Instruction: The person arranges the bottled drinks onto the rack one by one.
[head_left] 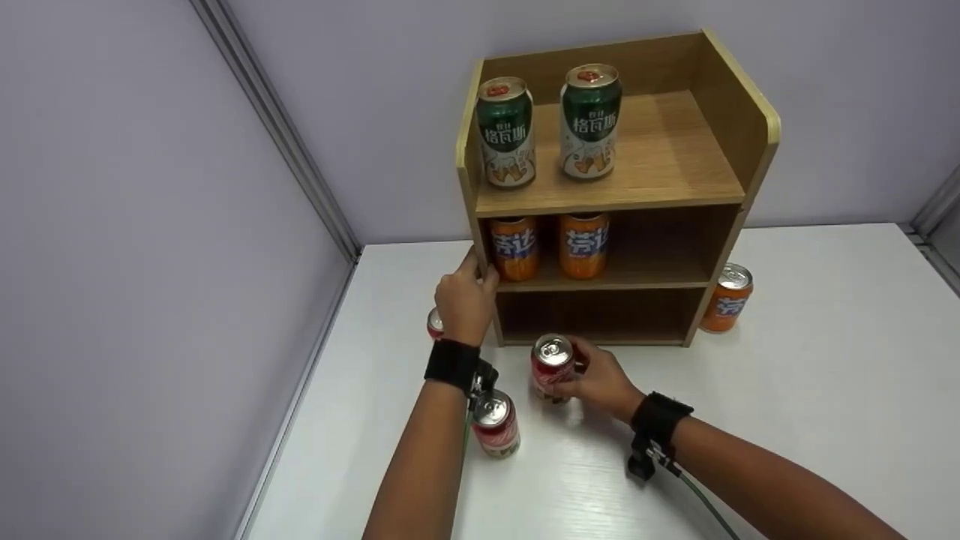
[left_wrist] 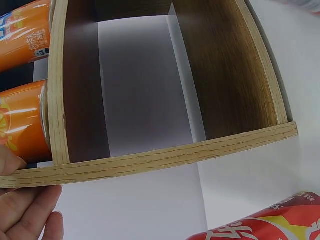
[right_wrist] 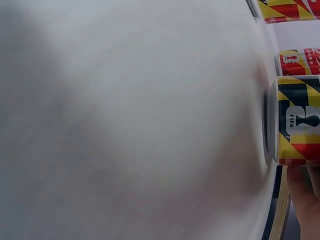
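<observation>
My left hand (head_left: 465, 304) grips the left side panel of a small wooden shelf (head_left: 600, 286). In the left wrist view its thumb (left_wrist: 9, 161) lies on the inner side of the panel and its fingers (left_wrist: 31, 212) on the outer side. My right hand (head_left: 606, 384) holds a red soda can (head_left: 553, 373) upright in front of the bottom compartment. The right wrist view shows this can's yellow, black and red pattern (right_wrist: 299, 120). Another red can (head_left: 496, 426) stands nearer me, beside my left wrist.
A third red can (head_left: 435, 322) is partly hidden behind my left hand. Two green-and-white cans (head_left: 590, 124) stand on the top shelf, and two orange cans (head_left: 584, 247) on the middle one. One more orange can (head_left: 726, 300) stands right of the shelf on the white table (head_left: 825, 360).
</observation>
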